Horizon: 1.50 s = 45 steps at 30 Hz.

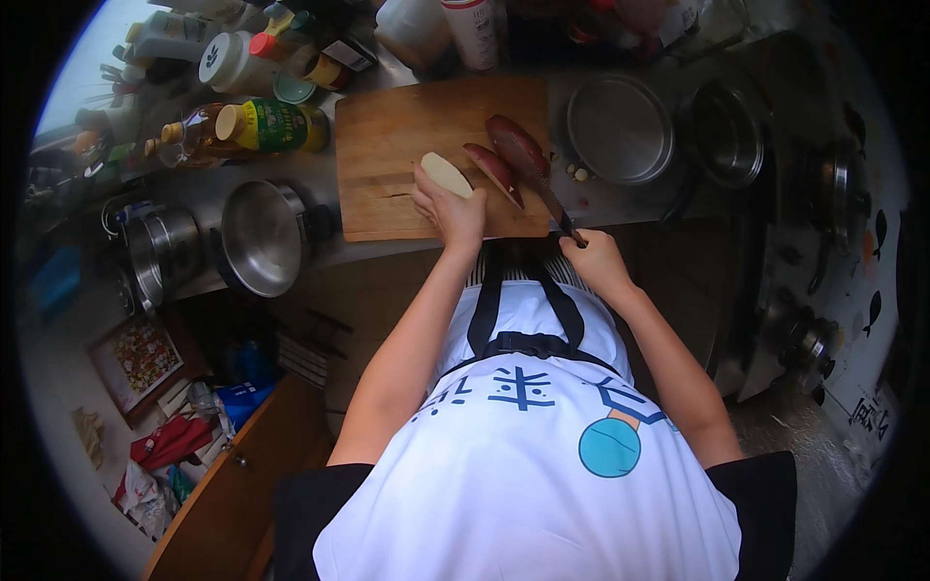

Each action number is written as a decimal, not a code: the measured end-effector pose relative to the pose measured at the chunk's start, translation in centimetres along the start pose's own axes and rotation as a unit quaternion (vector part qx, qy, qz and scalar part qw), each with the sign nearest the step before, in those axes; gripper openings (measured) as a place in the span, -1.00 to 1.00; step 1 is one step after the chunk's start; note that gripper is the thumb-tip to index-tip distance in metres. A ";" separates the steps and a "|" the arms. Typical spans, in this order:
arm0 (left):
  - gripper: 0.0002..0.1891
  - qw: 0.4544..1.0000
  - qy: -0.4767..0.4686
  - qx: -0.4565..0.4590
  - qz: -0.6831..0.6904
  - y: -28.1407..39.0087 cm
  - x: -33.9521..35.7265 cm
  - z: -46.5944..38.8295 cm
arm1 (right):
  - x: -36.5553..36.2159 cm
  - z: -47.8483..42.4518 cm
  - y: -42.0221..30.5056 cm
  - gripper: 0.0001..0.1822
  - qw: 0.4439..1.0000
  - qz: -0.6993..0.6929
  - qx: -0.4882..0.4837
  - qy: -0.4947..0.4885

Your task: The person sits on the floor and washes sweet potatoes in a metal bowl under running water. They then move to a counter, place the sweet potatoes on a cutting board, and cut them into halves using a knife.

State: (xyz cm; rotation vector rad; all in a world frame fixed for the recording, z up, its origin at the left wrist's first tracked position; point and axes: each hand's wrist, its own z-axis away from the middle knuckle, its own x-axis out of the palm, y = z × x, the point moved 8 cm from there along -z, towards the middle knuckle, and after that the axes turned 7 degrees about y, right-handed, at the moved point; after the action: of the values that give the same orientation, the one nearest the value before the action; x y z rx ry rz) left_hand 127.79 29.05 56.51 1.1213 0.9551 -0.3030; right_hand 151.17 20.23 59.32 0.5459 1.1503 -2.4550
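My left hand [454, 214] grips a piece of red-skinned root vegetable, likely sweet potato [445, 173], its pale cut face turned up. It is above the wooden cutting board [385, 156]. In my right hand [599, 261] is the handle of a knife [554, 200], at the board's near right corner. The blade slants away to the left over the board. Beside the blade lies a large red-skinned piece [514, 141]. A thinner red-skinned slice [494, 173] rests between that piece and my left hand. The knife's tip cannot be made out clearly against the large piece.
Right of the board are a round metal plate [620, 129], a steel pot [726, 134] and small pale bits [579, 174]. To the left stand a steel pan [261, 238] and an oil bottle [272, 126]. Jars and a tall can [471, 33] line the back.
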 end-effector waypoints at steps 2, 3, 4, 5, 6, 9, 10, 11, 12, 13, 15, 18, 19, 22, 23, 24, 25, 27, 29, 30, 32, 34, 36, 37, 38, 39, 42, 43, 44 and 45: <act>0.05 1.000 0.015 0.023 0.009 0.1 -1.1 -2.6 | -0.2 0.6 0.0 -0.67 1.000 -0.021 -0.001 0.010; 0.05 0.999 0.021 0.032 0.001 -0.1 -1.5 -4.2 | -0.1 0.7 0.2 -0.67 1.000 -0.023 -0.003 0.011; 0.06 0.999 0.027 0.042 -0.005 -0.1 -1.9 -6.0 | 0.0 0.6 0.5 -0.67 1.000 -0.025 -0.005 0.013; 0.06 0.999 0.014 0.035 -0.009 -0.9 -2.0 -8.1 | 0.1 0.6 0.6 -0.67 0.999 -0.028 -0.010 0.015; 0.07 1.000 0.001 0.027 -0.013 -2.0 -2.0 -10.1 | 0.2 0.5 0.7 -0.67 0.999 -0.027 -0.019 0.019; 0.04 0.993 -0.031 0.007 -0.114 -1.7 -1.6 -10.6 | 0.2 0.5 1.1 -0.68 0.999 -0.027 -0.026 0.029; 0.03 0.986 -0.042 0.003 -0.162 -0.8 -1.6 -10.2 | 0.0 0.5 1.4 -0.67 0.999 -0.031 -0.017 0.031; -0.03 0.979 -0.068 0.117 -0.152 1.8 -0.9 -9.0 | -0.1 0.5 1.7 -0.67 0.999 -0.036 -0.008 0.033; -0.09 0.959 -0.092 0.228 -0.140 4.6 -0.6 -6.6 | -0.4 0.7 1.9 -0.67 0.998 -0.045 0.000 0.042; -0.14 0.928 -0.111 0.333 -0.128 6.5 -0.4 -4.5 | -0.6 0.9 1.6 -0.67 0.998 -0.053 0.004 0.046; -0.30 0.873 -0.194 0.425 -0.136 6.5 1.9 -2.2 | -0.8 1.1 1.5 -0.67 0.997 -0.056 0.008 0.048; -0.48 0.819 -0.273 0.484 -0.141 6.9 3.2 -1.7 | -1.3 1.2 1.8 -0.67 0.998 -0.040 0.007 0.052; -0.54 0.807 -0.293 0.492 -0.143 7.5 2.9 -2.0 | -1.3 1.1 2.0 -0.67 0.998 -0.037 0.007 0.059; -0.63 0.772 -0.343 0.516 -0.144 8.0 2.5 -2.5 | -1.5 1.3 2.1 -0.67 0.996 -0.045 0.021 0.075; -0.64 0.764 -0.365 0.513 -0.144 7.9 2.4 -2.8 | -1.5 1.5 2.1 -0.66 0.995 -0.051 0.028 0.078; -0.64 0.752 -0.382 0.514 -0.158 8.1 2.4 -3.1 | -1.6 1.7 2.3 -0.65 0.994 -0.060 0.034 0.087; -0.65 0.739 -0.399 0.515 -0.171 8.6 2.2 -3.5 | -1.5 1.8 2.4 -0.65 0.994 -0.060 0.037 0.087; -0.64 0.723 -0.429 0.489 -0.232 8.2 2.9 -6.0 | -1.3 1.9 2.5 -0.65 0.994 -0.059 0.043 0.087; -0.62 0.734 -0.412 0.452 -0.295 8.9 2.9 -9.3 | -1.2 2.1 2.6 -0.65 0.993 -0.055 0.041 0.099; -0.60 0.740 -0.411 0.432 -0.310 8.9 2.9 -11.4 | -1.1 2.1 2.4 -0.64 0.992 -0.053 0.037 0.104; -0.54 0.733 -0.354 0.448 -0.369 9.0 2.7 -13.9 | -0.5 2.0 2.6 -0.64 0.993 -0.043 0.046 0.096; -0.49 0.731 -0.245 0.513 -0.376 10.9 2.6 -13.4 | -0.4 1.9 2.6 -0.64 0.993 -0.034 0.064 0.088; -0.53 0.809 -0.177 0.511 -0.230 12.4 1.9 -10.7 | -0.6 1.7 2.7 -0.65 0.991 -0.035 0.065 0.110; -0.56 0.860 -0.157 0.472 -0.115 12.8 1.6 -8.7 | -0.7 1.5 2.8 -0.65 0.990 -0.037 0.067 0.121; -0.60 0.888 -0.105 0.443 -0.059 13.1 0.7 -6.4 | -0.8 1.2 3.1 -0.65 0.988 -0.028 0.075 0.132; -0.60 0.920 -0.149 0.361 -0.012 12.2 1.0 -4.7 | -0.9 0.7 2.9 -0.65 0.989 -0.007 0.071 0.132; -0.50 0.968 -0.233 0.058 0.069 5.0 4.6 -2.0 | -1.0 -1.3 1.8 -0.65 0.991 0.055 0.057 0.111; -0.51 0.952 -0.283 -0.020 0.115 3.7 6.1 -1.1 | -0.8 -2.2 1.8 -0.65 0.991 0.073 0.057 0.097; -0.52 0.925 -0.330 -0.097 0.160 2.6 7.6 -0.1 | -0.8 -3.0 1.7 -0.65 0.991 0.090 0.058 0.082; -0.52 0.889 -0.373 -0.174 0.202 1.6 9.0 1.0 | -0.5 -3.7 1.8 -0.65 0.992 0.089 0.072 0.052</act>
State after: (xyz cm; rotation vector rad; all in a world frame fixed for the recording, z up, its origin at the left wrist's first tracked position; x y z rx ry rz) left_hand 134.63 31.04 50.63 0.7413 0.0706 -0.1818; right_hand 153.17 22.19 56.26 0.7928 0.9223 -2.3908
